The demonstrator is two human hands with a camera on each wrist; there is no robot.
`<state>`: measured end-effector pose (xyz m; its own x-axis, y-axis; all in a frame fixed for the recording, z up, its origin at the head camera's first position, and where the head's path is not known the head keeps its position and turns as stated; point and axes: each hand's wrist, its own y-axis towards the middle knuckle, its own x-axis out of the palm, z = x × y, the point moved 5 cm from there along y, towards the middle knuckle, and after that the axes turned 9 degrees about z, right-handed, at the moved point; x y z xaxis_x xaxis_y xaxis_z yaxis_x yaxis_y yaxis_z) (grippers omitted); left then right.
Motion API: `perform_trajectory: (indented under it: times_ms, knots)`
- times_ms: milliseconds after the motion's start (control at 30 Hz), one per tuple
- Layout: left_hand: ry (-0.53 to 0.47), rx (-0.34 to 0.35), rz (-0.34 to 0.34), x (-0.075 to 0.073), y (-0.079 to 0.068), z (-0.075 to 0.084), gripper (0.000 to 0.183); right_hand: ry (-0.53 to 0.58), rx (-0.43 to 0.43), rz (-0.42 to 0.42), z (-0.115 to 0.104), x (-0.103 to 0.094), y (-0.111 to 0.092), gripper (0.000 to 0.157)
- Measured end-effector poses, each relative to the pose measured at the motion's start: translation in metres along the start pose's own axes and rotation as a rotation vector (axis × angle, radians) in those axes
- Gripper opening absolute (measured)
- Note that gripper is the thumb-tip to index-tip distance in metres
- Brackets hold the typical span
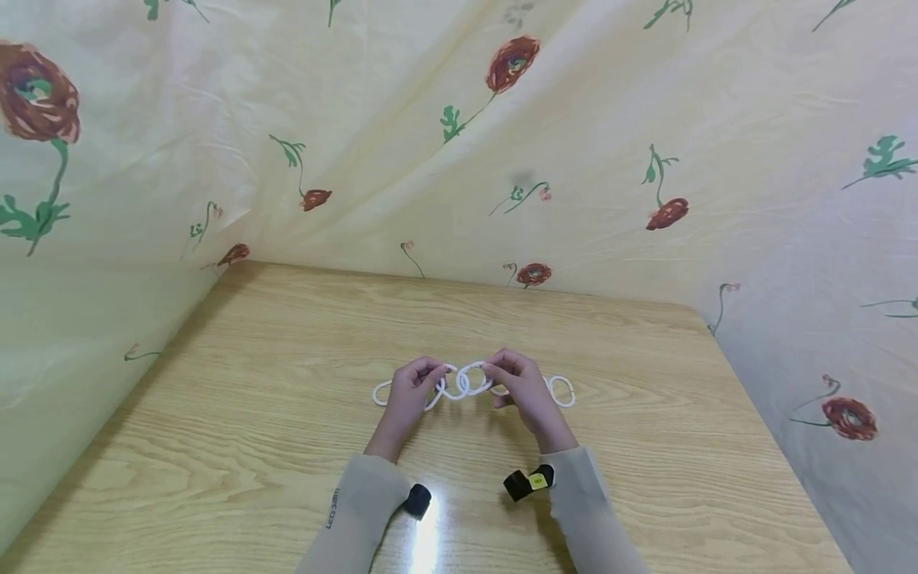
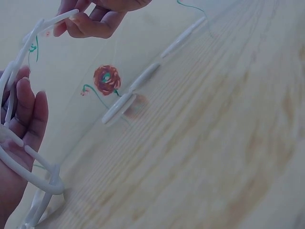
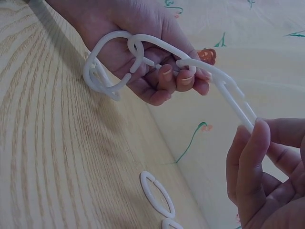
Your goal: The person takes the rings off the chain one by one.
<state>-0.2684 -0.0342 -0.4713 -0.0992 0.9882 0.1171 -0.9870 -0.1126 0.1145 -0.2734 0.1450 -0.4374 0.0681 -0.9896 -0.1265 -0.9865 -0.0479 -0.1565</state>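
Note:
My left hand [image 1: 407,392] grips a white plastic chain link [image 3: 164,45] between thumb and fingers. Several other links are hooked to it, and an oval link with a small gap [image 3: 107,43] hangs across the palm. Opposite, the thumb and fingertips of my right hand [image 1: 529,392] pinch the end of another white link [image 3: 233,100], which bridges the space between the hands. In the head view this bridging link [image 1: 473,379] overlaps the one beside it. Part of the chain lies hidden behind the left fingers.
Loose white links [image 2: 145,76] lie on the wooden table [image 1: 287,335] beyond the hands; one link [image 1: 562,391] shows right of my right hand. Flower-patterned cloth [image 1: 402,159] surrounds the table at the back and sides. Black wrist cameras [image 1: 528,482] sit by both sleeves.

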Motion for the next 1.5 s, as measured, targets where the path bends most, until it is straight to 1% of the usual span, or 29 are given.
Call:
perform_trajectory:
  times_ms: [333,500,633,867,1167,1433,1500]
  knots:
    - [0.054,-0.019,-0.012,0.0005,0.0006,-0.0036,0.017,-0.004,-0.008,-0.021,0.0002,0.0015,0.0002,0.014]
    - [0.055,-0.026,-0.021,0.0016,0.001,-0.0039,0.017,-0.015,-0.013,-0.038,0.0002,0.002,-0.0004,0.02]
    - [0.059,-0.032,-0.03,0.0021,0.0011,-0.0048,0.016,-0.028,-0.009,-0.054,0.0004,0.0029,-0.0009,0.019]
    - [0.063,-0.05,-0.04,0.0031,0.0007,-0.0043,0.017,-0.042,-0.005,-0.057,0.0004,0.0035,-0.0013,0.018]
    - [0.069,-0.023,-0.063,0.0033,0.0009,-0.0059,0.018,-0.08,-0.008,-0.064,0.0018,0.0041,0.0003,0.025]
    - [0.085,-0.014,-0.082,0.0035,0.0018,-0.0069,0.017,-0.101,-0.008,-0.063,0.0013,0.0049,0.0003,0.024]
    - [0.088,-0.012,-0.083,0.0035,0.0021,-0.0066,0.017,-0.114,-0.02,-0.068,0.0008,0.0054,0.0001,0.023]
